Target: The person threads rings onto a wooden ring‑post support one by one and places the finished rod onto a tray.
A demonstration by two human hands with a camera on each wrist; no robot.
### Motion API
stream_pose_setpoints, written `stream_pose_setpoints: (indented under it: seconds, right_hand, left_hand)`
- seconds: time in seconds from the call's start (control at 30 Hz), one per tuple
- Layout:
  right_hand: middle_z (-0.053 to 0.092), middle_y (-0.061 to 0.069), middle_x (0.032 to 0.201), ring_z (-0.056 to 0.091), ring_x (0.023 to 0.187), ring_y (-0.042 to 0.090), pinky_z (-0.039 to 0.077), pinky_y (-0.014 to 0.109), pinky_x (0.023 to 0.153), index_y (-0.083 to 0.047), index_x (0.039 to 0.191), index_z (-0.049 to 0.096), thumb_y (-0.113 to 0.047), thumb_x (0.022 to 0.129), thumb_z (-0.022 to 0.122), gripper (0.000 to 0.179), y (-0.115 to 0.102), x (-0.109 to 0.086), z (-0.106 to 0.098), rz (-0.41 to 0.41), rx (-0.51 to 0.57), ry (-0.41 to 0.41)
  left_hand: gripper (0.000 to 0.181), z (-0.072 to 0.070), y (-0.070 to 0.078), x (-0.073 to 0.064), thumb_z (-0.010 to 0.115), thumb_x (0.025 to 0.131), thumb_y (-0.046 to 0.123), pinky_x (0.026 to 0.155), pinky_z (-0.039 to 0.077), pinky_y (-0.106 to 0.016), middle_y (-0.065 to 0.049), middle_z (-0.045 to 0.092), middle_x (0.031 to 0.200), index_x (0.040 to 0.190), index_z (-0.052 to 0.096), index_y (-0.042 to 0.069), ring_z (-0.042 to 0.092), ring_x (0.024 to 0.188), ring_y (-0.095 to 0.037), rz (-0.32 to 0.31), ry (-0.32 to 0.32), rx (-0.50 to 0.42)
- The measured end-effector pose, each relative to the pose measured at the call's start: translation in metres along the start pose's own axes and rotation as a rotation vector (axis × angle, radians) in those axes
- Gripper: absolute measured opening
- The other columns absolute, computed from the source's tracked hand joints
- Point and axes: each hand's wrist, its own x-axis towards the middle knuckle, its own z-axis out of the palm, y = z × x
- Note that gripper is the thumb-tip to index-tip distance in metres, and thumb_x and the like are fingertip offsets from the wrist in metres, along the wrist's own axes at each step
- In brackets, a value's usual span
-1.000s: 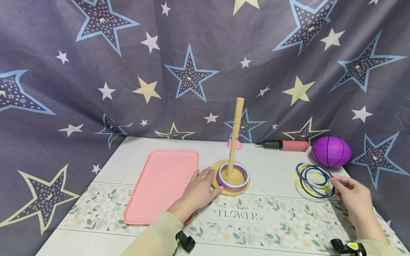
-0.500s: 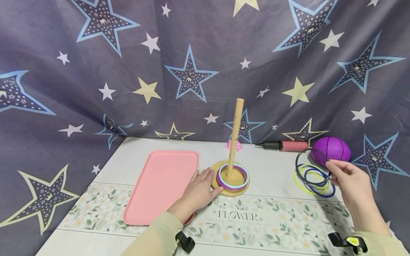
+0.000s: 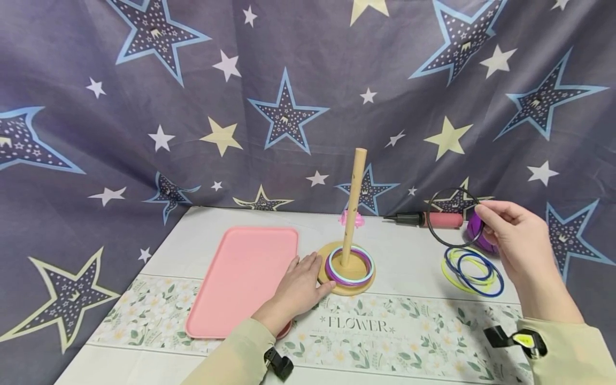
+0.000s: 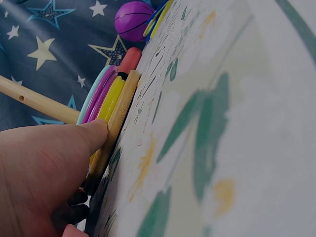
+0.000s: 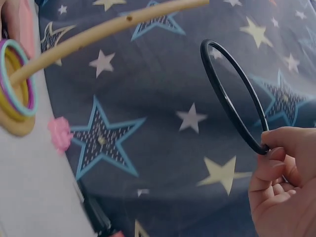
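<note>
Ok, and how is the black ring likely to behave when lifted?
Probably fairly stiff: the black ring shows no sag though the right hand pinches only one edge. Likely light, given its thin rim.

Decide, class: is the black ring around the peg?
No, the right hand holds the black ring up, away from the peg.

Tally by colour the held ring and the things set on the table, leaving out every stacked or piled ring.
Pink: 2, rectangular tray and small object
Black: 1, thin round ring in the right hand
Purple: 1, ball with dark lines
Red and black: 1, slender pump
Tan: 1, round-based wooden peg stand
Total: 6
</note>
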Motion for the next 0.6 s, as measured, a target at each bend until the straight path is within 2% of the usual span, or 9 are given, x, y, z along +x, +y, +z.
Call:
stream_pose_setpoints:
  seconds: [0.2,0.27,0.47,0.6]
  right_hand:
    - [0.074,-0.004,0.086,0.059,0.069,0.008,0.056,0.016,0.058,-0.008,0.112,0.084,-0.011,0.100,0.084,0.012,-0.014,0.008,0.025,-0.028,-0.046,-0.046]
    - [0.073,-0.004,0.087,0.059,0.070,0.009,0.056,0.016,0.059,-0.007,0.114,0.084,-0.012,0.100,0.085,0.015,-0.019,0.011,0.034,-0.041,-0.051,-0.062]
    - [0.071,-0.001,0.082,0.056,0.065,0.012,0.050,0.017,0.053,-0.004,0.110,0.085,-0.007,0.099,0.084,0.012,-0.032,0.018,0.063,-0.100,0.032,-0.108]
    - [0.069,0.000,0.081,0.053,0.064,0.013,0.046,0.018,0.052,-0.003,0.108,0.084,-0.003,0.099,0.083,0.009,-0.039,0.020,0.084,-0.122,0.091,-0.147]
  left_hand:
    - [0.086,0.008,-0.005,0.003,0.060,0.110,0.059,0.137,0.013,-0.054,-0.022,0.040,0.173,0.166,0.044,-0.005,0.032,0.164,-0.035,-0.010,-0.005,0.002]
    - [0.086,0.007,-0.004,0.003,0.061,0.110,0.058,0.137,0.014,-0.054,-0.022,0.041,0.172,0.165,0.045,-0.005,0.033,0.163,-0.035,-0.007,-0.002,0.001]
    - [0.083,-0.002,0.002,0.000,0.062,0.110,0.054,0.135,0.018,-0.057,-0.025,0.043,0.171,0.163,0.046,-0.008,0.036,0.162,-0.038,-0.003,-0.006,-0.008]
    - [0.083,-0.002,0.002,0.000,0.063,0.110,0.053,0.135,0.019,-0.058,-0.026,0.043,0.170,0.162,0.046,-0.008,0.037,0.161,-0.039,0.003,0.005,-0.015]
